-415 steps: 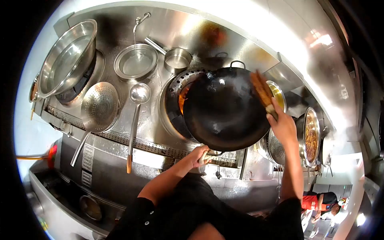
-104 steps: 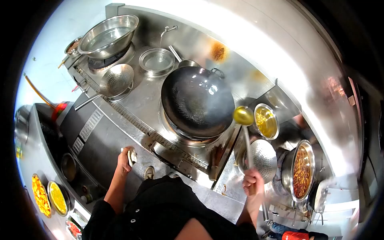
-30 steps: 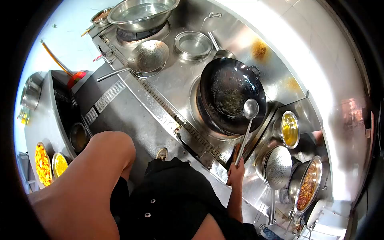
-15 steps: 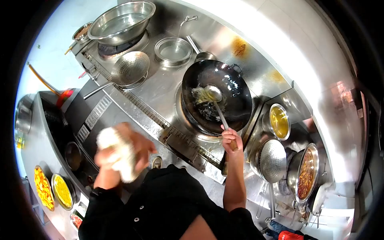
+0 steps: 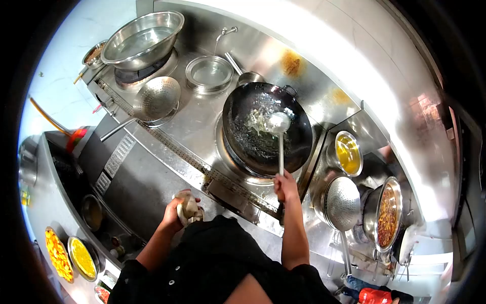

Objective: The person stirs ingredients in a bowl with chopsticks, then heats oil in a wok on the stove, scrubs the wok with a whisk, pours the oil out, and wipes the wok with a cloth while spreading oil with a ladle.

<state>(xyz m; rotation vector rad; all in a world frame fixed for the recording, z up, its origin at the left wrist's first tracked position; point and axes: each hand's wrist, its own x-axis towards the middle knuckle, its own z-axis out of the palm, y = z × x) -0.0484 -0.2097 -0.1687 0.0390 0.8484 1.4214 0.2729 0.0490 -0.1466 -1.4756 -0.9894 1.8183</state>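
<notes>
A black wok point(image 5: 299, 137) sits on the burner in front of me, with oil and pale shreds of food point(image 5: 257, 121) in its middle. My right hand point(image 5: 287, 186) is wrapped round the handle of a ladle point(image 5: 279, 123). The ladle's bowl rests inside the wok beside the shreds. Low by my waist, my left hand point(image 5: 173, 215) grips a bunched whitish cloth point(image 5: 189, 206), apart from the wok.
Left on the stove are a large basin of water point(image 5: 174, 25), a perforated strainer point(image 5: 158, 99) and a round container under a tap point(image 5: 209, 73). To the right stand a bowl of yellow oil point(image 5: 348, 153), another strainer point(image 5: 343, 202) and a red-brown basin point(image 5: 389, 215). Another person point(image 5: 374, 295) is at bottom right.
My left hand, blurred and higher up with the cloth before, has dropped to my waist. The ladle has swung more upright, its bowl slightly right within the wok. The view has shifted a little.
</notes>
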